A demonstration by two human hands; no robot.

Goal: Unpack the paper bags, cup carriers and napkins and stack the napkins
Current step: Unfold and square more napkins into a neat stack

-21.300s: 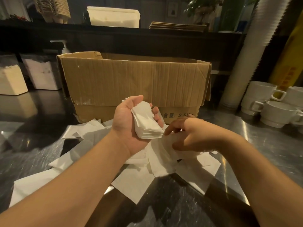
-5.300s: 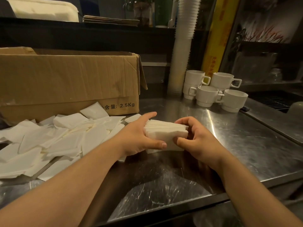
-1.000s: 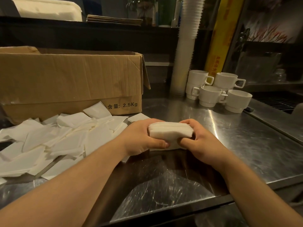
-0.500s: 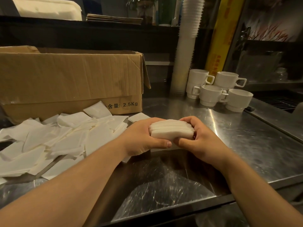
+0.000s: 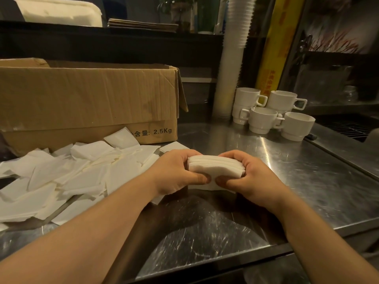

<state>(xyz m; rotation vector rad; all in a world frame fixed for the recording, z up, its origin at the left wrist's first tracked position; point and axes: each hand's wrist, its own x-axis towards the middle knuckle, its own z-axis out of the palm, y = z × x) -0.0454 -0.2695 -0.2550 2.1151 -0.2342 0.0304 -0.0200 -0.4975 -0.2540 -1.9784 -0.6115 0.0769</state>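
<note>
A neat stack of white napkins (image 5: 215, 166) sits squeezed between both my hands, just above the steel counter (image 5: 307, 181). My left hand (image 5: 176, 173) grips its left end, thumb underneath at the front. My right hand (image 5: 252, 177) grips the right end, fingers curled over the top. A loose heap of napkins (image 5: 67, 177) is spread on the counter to the left, in front of an open cardboard box (image 5: 88, 101). Another napkin lies flat under the held stack.
Several white mugs (image 5: 264, 119) stand at the back right beside a tall column of stacked paper cups (image 5: 231, 58). A yellow roll (image 5: 274, 48) leans behind them. The counter's front edge runs just below my forearms; a recessed grate lies far right.
Over the last second the stack has stayed between both hands and they have pressed in tighter, thumbs nearly meeting. Long before, I was gathering napkins from the heap into my left hand.
</note>
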